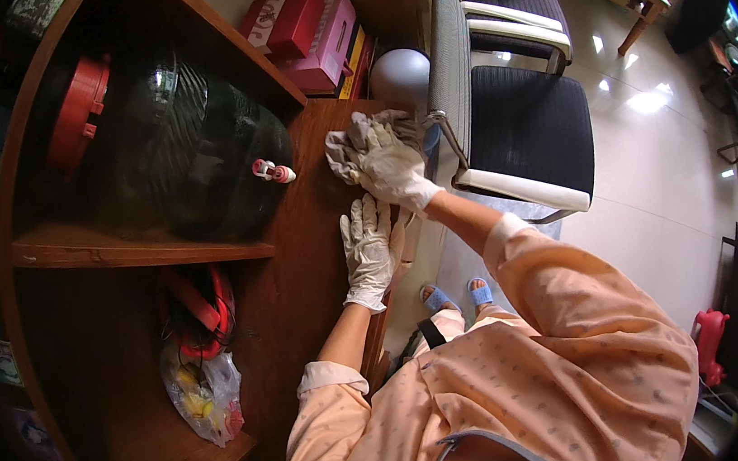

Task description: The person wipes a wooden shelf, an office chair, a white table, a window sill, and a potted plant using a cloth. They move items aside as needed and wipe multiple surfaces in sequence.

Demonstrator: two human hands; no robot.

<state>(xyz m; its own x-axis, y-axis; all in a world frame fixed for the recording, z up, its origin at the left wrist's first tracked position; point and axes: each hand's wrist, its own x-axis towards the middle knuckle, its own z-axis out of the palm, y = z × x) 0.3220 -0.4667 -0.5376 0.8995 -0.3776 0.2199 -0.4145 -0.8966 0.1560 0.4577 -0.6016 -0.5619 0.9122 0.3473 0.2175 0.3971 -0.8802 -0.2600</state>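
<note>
My right hand point(392, 168), in a white glove, presses a crumpled grey cloth point(341, 156) onto the brown wooden cabinet top point(313, 216). Just below it, my left hand point(370, 251), gloved too, lies flat on the wood near the edge with its fingers stretched and holds nothing. Left of both hands, a large dark glass jar point(196, 148) with a red lid point(80, 113) and a red-and-white tap point(273, 171) stands in a shelf compartment.
Red and pink boxes point(320, 41) and a silvery ball point(400, 73) are beyond the cloth. A black-seated chair point(532, 130) stands close on the right. A lower compartment holds a plastic bag point(203, 393) and a red object point(215, 316).
</note>
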